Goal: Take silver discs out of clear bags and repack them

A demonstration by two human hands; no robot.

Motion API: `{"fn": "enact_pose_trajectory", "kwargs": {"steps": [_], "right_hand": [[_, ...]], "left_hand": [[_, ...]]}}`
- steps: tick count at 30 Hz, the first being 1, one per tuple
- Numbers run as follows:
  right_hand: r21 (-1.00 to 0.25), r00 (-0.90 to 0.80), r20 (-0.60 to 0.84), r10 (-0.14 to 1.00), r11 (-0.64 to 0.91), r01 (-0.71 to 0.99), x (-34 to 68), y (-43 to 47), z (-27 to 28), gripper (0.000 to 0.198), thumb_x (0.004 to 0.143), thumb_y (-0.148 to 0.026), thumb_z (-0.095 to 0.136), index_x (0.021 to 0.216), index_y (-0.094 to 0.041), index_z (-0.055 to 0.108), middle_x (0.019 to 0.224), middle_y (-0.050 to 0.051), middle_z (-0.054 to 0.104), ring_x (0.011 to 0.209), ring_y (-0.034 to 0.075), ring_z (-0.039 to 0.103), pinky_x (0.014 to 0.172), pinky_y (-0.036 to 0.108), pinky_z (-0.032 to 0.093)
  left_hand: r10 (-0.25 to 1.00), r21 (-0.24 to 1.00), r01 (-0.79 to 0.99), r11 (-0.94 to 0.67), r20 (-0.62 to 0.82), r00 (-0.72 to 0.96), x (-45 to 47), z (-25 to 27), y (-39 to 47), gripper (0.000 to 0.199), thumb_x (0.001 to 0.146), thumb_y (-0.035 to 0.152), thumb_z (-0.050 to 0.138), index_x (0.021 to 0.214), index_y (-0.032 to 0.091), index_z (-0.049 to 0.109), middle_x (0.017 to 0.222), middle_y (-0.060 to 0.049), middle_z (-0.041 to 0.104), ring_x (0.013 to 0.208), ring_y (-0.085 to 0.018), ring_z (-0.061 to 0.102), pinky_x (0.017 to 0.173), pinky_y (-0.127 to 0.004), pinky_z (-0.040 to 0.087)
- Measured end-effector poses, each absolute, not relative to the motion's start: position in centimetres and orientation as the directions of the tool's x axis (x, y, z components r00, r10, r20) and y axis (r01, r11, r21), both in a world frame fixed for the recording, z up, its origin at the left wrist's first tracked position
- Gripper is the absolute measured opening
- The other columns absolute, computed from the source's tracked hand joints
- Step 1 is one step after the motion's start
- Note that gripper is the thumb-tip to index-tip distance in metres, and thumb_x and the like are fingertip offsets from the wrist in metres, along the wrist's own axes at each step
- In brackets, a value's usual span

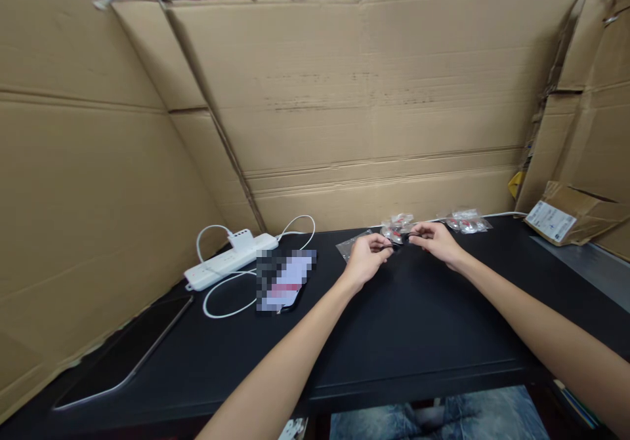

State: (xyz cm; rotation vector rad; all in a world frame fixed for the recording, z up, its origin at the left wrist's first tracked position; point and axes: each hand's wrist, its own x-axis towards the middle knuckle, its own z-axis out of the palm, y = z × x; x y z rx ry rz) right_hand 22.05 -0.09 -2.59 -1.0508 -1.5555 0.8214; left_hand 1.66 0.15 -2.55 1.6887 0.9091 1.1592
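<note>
Pinching thin black cord-like piece (398, 244), right of frame centre, in closed grip of left hand (368, 255) and right hand (436, 240); seemingly mid-handling, leaving clear plastic packets (465, 221), centre right, apparently unopened.

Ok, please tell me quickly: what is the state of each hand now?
Left hand: closed, pinching a thin dark item.
Right hand: closed, pinching a thin dark piece.
</note>
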Motion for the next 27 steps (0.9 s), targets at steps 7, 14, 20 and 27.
{"fn": "enact_pose_trajectory", "kwargs": {"steps": [7,14,20,27], "right_hand": [[-0.938,-0.093,0.325,0.941,0.334,0.096,21.94,-0.26,-2.51,0.03,0.067,-0.039,0.075,0.081,-0.016,0.062,0.067,-0.001,0.06,0.048,0.008,0.051,0.046,0.022,0.043],[-0.972,-0.081,0.234,0.969,0.231,-0.047,21.85,0.03,-2.97,0.035,0.062,-0.033,0.08,0.077,-0.019,0.051,0.071,0.001,0.065,0.059,0.017,0.068,0.06,0.034,0.06],[-0.975,-0.069,0.222,0.973,0.222,-0.015,21.88,-0.01,-2.71,0.032,0.063,-0.032,0.079,0.074,-0.018,0.053,0.067,0.0,0.062,0.062,0.016,0.067,0.06,0.029,0.058],[-0.934,-0.089,0.306,0.948,0.317,0.166,21.95,-0.32,-2.38,0.029,0.07,-0.042,0.074,0.07,-0.017,0.058,0.062,-0.002,0.057,0.048,0.008,0.049,0.044,0.021,0.042]], "left_hand": [[0.881,0.904,0.126,-0.409,0.355,0.314,1.44,-2.47,0.19,0.011,0.073,0.023,0.069,0.077,0.015,0.062,0.07,0.0,0.057,0.061,-0.01,0.053,0.051,-0.019,0.042],[0.905,0.954,0.006,-0.301,0.283,0.318,1.71,-2.42,-0.22,0.019,0.074,0.023,0.071,0.079,0.014,0.055,0.071,0.0,0.058,0.058,-0.011,0.06,0.053,-0.027,0.054],[0.922,0.967,0.013,-0.256,0.24,0.304,1.89,-2.42,-0.14,0.015,0.071,0.016,0.07,0.072,0.013,0.056,0.07,-0.001,0.059,0.061,-0.012,0.061,0.058,-0.028,0.056],[0.908,0.927,0.134,-0.351,0.303,0.288,1.6,-2.64,0.21,0.014,0.074,0.026,0.068,0.078,0.016,0.059,0.073,0.0,0.058,0.064,-0.012,0.055,0.054,-0.021,0.046]]}}
